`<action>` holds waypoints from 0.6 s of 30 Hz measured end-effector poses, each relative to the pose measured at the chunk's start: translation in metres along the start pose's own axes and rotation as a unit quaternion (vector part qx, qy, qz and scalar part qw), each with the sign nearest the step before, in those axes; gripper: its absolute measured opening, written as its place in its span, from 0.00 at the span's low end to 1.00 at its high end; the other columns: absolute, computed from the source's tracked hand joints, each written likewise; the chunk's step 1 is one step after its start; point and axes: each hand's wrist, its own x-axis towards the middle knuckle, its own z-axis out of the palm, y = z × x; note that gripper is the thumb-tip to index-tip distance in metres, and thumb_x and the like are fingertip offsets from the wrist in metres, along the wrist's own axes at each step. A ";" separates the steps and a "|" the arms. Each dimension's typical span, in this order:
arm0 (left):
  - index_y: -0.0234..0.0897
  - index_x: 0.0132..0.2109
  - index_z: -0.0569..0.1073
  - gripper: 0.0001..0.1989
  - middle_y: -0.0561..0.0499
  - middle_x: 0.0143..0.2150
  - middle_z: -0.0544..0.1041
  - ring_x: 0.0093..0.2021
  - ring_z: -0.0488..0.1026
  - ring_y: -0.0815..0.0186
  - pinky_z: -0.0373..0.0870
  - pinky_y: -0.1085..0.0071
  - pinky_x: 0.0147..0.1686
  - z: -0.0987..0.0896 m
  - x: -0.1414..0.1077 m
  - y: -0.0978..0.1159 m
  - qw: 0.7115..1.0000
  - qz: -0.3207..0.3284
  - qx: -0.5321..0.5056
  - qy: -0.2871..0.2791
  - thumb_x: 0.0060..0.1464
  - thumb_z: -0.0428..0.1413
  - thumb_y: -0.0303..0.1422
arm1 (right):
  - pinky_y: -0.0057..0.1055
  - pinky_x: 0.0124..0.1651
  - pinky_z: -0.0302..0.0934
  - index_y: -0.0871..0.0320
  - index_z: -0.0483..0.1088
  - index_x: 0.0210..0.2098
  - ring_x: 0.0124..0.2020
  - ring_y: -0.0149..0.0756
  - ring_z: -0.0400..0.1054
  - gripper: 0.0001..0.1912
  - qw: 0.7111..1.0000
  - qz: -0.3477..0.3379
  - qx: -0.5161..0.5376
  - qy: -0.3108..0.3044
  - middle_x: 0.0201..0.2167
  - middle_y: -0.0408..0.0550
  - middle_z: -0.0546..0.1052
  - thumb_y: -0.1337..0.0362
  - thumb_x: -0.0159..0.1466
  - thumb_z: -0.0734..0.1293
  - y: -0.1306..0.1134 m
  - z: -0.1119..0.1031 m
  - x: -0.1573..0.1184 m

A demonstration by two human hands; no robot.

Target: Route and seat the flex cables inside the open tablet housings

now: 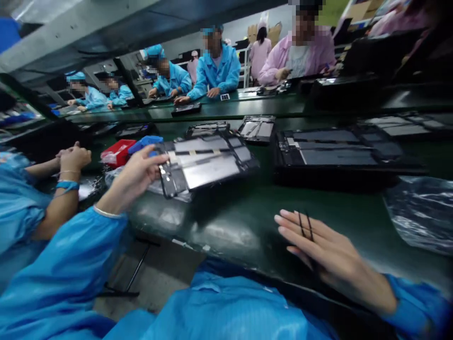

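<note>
My left hand (136, 172) is closed on the left edge of an opened tablet (212, 166), thumb on top and fingers at the side. Silver battery plates and black strips show inside it. The tablet is tilted over the green bench, its right end slightly blurred. Low over the bench on the right, my right hand (322, 248) is held with its fingers stretched out. Two thin black bands (306, 226) loop around its fingers, and I see nothing gripped in it. Beyond it lies a stack topped by another opened tablet (329, 148).
More opened tablets (257, 127) lie along the back. A red bin (118, 152) and a blue bin (146, 143) stand at left. Clear plastic (421, 212) lies at right. A co-worker's clasped hands (75, 159) are at left; several people work across the bench (226, 226).
</note>
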 end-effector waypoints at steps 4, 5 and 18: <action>0.33 0.46 0.69 0.13 0.53 0.37 0.79 0.31 0.75 0.72 0.77 0.75 0.37 0.044 0.096 0.030 0.996 0.086 -0.010 0.004 0.55 0.57 0.16 | 0.38 0.64 0.67 0.63 0.69 0.59 0.65 0.40 0.67 0.20 0.999 0.020 0.018 0.027 0.58 0.56 0.77 0.73 0.68 0.66 0.014 0.004 0.005; 0.33 0.47 0.69 0.13 0.54 0.37 0.79 0.32 0.75 0.73 0.77 0.74 0.40 0.066 0.122 0.033 0.996 0.093 -0.014 -0.006 0.57 0.56 0.16 | 0.36 0.63 0.68 0.62 0.69 0.57 0.64 0.39 0.68 0.17 0.999 0.033 0.027 0.030 0.57 0.55 0.77 0.71 0.69 0.65 0.016 0.005 0.007; 0.32 0.55 0.72 0.16 0.44 0.51 0.75 0.46 0.76 0.62 0.78 0.62 0.45 0.352 0.283 -0.058 0.980 -0.036 0.045 -0.190 0.65 0.58 0.37 | 0.33 0.58 0.67 0.62 0.71 0.54 0.60 0.40 0.70 0.14 0.990 0.116 0.071 -0.031 0.56 0.52 0.78 0.62 0.73 0.61 0.014 -0.001 0.008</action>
